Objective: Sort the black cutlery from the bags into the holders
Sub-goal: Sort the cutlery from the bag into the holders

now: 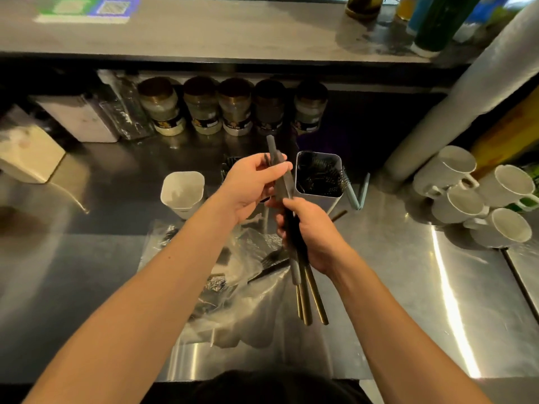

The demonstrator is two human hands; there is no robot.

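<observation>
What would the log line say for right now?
left hand: pinches one piece | right hand: grips cutlery bundle | right holder: part filled

Five jars (201,106) (lidded), four mugs (455,167).

Behind the fork-filled holder (318,174), a third holder (230,166) was mostly hidden by the left hand (250,185). Jar labels (170,123) behind it were too blurred to read.

A steel counter (408,287) carries the clutter. Five lidded jars (233,109) stand in a row along its back edge under a grey shelf (204,33), with a clear square container (84,118) to their left. White mugs (472,196) lie heaped at the right, beside a slanting grey pipe (466,94). Blurred bottles (431,21) stand on the shelf's right end
</observation>
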